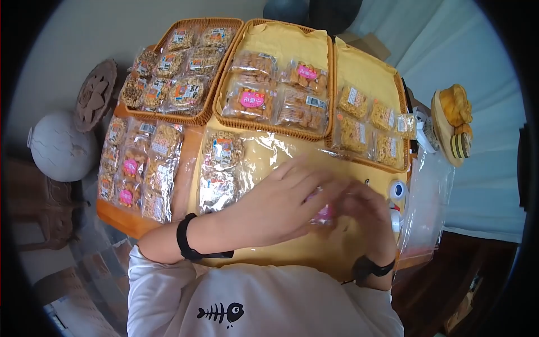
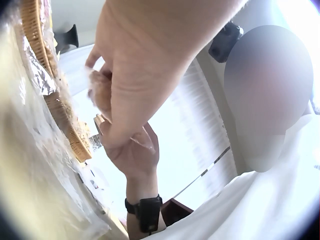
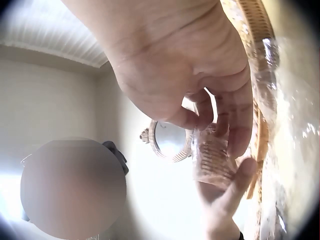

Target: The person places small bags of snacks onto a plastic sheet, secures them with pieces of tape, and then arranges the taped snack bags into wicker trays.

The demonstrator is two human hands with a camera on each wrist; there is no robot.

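Above the yellow cloth, a small clear packet with a pink label (image 1: 323, 214) is between both hands. My left hand (image 1: 283, 199) reaches across from the left and curls over it; the left wrist view shows those fingers (image 2: 112, 100) around the packet (image 2: 102, 92). From the right comes my right hand (image 1: 368, 208), blurred in the head view. In the right wrist view its fingertips pinch the upper end of the packet (image 3: 211, 156), with the left hand (image 3: 225, 202) at the lower end. Brown ridged pieces show through the film.
Three wicker trays (image 1: 328, 132) of bagged snacks stand behind the hands. Other packets (image 1: 222, 154) lie left on the yellow cloth (image 1: 269, 261), more (image 1: 130, 168) at the far left. A tape roll (image 1: 398, 190) and clear plastic bags (image 1: 429, 202) lie at the right.
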